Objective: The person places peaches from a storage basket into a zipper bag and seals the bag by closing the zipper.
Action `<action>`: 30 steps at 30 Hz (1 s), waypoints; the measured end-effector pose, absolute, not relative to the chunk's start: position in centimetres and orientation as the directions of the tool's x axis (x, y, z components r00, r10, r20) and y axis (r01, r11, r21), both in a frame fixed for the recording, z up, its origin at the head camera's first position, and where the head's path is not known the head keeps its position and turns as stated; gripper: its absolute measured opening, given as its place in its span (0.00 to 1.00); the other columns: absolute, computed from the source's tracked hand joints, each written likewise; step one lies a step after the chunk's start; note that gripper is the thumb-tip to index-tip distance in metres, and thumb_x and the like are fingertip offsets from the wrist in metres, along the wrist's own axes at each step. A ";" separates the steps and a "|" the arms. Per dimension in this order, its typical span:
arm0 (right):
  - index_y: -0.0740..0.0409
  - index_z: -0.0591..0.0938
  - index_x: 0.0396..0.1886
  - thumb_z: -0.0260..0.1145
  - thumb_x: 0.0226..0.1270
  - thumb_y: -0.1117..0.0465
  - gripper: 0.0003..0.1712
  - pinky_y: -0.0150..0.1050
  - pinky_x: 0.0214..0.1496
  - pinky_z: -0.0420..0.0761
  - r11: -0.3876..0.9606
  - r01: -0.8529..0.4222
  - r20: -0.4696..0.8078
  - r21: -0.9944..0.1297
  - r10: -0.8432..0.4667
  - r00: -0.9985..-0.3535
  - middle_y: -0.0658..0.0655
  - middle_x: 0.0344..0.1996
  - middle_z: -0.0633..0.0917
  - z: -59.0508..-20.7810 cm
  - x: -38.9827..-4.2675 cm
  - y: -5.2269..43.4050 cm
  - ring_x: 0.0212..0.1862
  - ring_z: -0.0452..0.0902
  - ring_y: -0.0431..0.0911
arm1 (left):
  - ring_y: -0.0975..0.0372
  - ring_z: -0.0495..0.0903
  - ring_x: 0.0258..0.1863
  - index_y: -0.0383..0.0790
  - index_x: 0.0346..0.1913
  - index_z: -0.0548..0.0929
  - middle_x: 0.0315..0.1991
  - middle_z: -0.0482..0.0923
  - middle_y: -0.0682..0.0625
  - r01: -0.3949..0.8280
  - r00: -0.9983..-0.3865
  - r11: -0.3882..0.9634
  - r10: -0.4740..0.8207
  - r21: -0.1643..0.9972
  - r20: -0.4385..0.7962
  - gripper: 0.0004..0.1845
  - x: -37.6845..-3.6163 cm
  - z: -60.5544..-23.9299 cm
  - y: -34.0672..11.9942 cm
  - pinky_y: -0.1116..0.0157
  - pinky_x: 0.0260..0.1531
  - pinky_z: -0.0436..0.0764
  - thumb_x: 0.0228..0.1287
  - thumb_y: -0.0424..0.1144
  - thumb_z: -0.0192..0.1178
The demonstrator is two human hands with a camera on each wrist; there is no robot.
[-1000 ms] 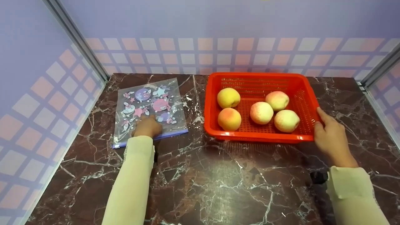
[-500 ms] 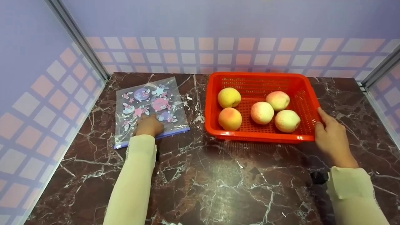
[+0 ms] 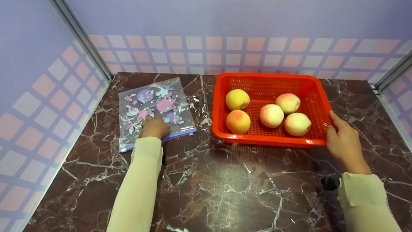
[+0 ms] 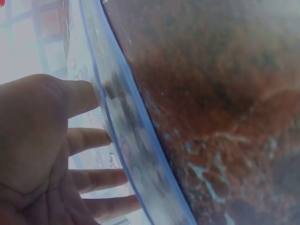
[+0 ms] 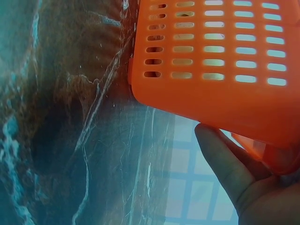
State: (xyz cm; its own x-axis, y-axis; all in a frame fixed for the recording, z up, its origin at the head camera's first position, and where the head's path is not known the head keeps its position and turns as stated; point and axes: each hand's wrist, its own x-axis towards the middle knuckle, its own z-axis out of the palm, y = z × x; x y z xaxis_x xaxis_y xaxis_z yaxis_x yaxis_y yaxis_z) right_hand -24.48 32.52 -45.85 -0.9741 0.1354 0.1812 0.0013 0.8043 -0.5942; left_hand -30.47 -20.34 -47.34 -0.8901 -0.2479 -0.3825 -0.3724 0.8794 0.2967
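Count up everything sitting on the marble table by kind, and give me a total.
Peaches: 5
Red basket: 1
Printed zip bag: 1
Total: 7

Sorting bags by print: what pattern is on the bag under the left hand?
Clear bag, pink and purple cartoon prints; head view.
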 end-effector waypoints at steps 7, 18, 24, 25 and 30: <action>0.57 0.61 0.74 0.44 0.72 0.61 0.30 0.67 0.62 0.63 0.799 0.005 0.173 -0.602 0.136 -0.976 0.74 0.67 0.66 -46.1 -24.4 32.5 0.63 0.65 0.72 | 0.29 0.58 0.64 0.33 0.72 0.59 0.68 0.52 0.22 -0.353 -0.897 0.895 -0.240 0.274 -0.372 0.34 -30.3 -47.3 -20.1 0.32 0.56 0.67 0.65 0.44 0.47; 0.56 0.61 0.74 0.44 0.72 0.61 0.30 0.67 0.62 0.63 0.800 0.008 0.171 -0.600 0.138 -0.975 0.72 0.68 0.66 -46.0 -24.5 32.6 0.64 0.65 0.71 | 0.28 0.56 0.64 0.35 0.73 0.57 0.69 0.48 0.24 -0.391 -0.884 0.876 -0.273 0.281 -0.379 0.34 -30.6 -47.5 -19.8 0.29 0.53 0.67 0.67 0.45 0.45; 0.56 0.61 0.74 0.44 0.72 0.61 0.30 0.67 0.62 0.63 0.804 0.020 0.159 -0.594 0.142 -0.977 0.72 0.68 0.66 -46.2 -24.3 32.5 0.64 0.64 0.71 | 0.26 0.57 0.63 0.33 0.73 0.55 0.70 0.47 0.21 -0.376 -0.884 0.894 -0.268 0.244 -0.383 0.34 -30.3 -47.4 -19.6 0.31 0.55 0.67 0.68 0.44 0.44; 0.55 0.61 0.74 0.44 0.72 0.61 0.30 0.67 0.62 0.63 0.804 0.022 0.160 -0.594 0.145 -0.977 0.72 0.68 0.66 -46.2 -24.3 32.5 0.64 0.64 0.71 | 0.27 0.58 0.63 0.33 0.73 0.56 0.69 0.48 0.21 -0.372 -0.886 0.897 -0.268 0.238 -0.378 0.34 -30.4 -47.4 -19.6 0.32 0.56 0.67 0.68 0.44 0.44; 0.53 0.60 0.75 0.43 0.72 0.60 0.31 0.67 0.61 0.63 0.798 0.033 0.152 -0.602 0.155 -0.976 0.70 0.69 0.65 -46.0 -24.4 32.6 0.64 0.65 0.70 | 0.30 0.63 0.62 0.30 0.71 0.61 0.67 0.55 0.22 -0.352 -0.899 0.913 -0.270 0.205 -0.344 0.32 -30.5 -47.2 -19.4 0.37 0.59 0.68 0.68 0.45 0.44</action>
